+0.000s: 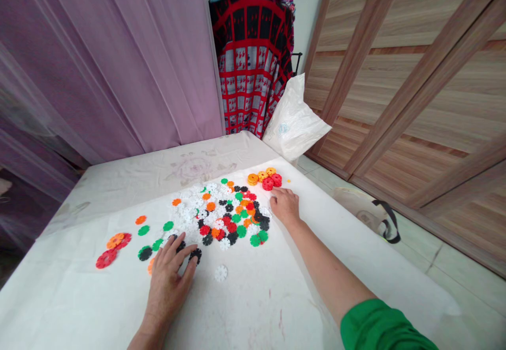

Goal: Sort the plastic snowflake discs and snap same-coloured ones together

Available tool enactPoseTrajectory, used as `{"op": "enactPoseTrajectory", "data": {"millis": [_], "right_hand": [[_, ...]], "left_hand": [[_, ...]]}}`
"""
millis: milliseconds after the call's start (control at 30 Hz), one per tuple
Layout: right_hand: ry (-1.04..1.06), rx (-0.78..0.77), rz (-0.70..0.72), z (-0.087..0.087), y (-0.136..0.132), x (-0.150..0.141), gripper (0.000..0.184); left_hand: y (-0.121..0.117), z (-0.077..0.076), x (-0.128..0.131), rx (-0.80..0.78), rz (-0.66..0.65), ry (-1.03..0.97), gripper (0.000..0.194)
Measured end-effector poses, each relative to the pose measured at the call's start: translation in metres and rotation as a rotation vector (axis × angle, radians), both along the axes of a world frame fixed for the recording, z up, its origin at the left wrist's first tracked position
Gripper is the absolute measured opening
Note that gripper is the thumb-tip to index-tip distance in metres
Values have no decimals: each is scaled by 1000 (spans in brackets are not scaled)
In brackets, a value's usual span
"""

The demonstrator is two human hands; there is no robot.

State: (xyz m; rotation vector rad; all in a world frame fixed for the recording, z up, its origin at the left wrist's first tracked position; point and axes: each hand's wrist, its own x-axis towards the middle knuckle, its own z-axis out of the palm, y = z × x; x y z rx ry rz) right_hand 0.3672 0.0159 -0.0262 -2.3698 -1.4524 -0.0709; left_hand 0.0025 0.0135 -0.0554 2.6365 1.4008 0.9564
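Observation:
My left hand (171, 272) rests palm down at the near edge of the scattered plastic snowflake discs, its fingers spread. A black disc (195, 256) lies by its fingertips, and an orange disc (151, 266) is partly covered by the hand. At the far right of the heap, my right hand (285, 206) has its fingers bent close together, just beside a red stack of discs (268, 183). Whatever its fingertips hold, if anything, is hidden. Between the hands spreads a loose pile of white discs (185, 210) mixed with green, black, red and orange ones.
Yellow-orange disc stacks (252, 179) stand beside the red ones. Red and orange discs (106, 258) lie at the left. A single white disc (221, 272) sits nearer me. A white plastic bag (294, 120) is at the table's far corner. Wooden cabinets (415, 76) line the right.

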Motion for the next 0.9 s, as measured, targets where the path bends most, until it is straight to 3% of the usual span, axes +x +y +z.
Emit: {"op": "enactPoseTrajectory", "data": {"millis": [233, 633, 900], "right_hand": [[65, 39, -24, -1, -1, 1, 38], [118, 62, -345, -2, 5, 21, 47], [89, -42, -303, -5, 9, 23, 43]], "left_hand": [[0, 1, 0, 21, -5, -1, 33], [0, -1, 1, -6, 8, -8, 33], [1, -1, 0, -5, 0, 0, 33]]}}
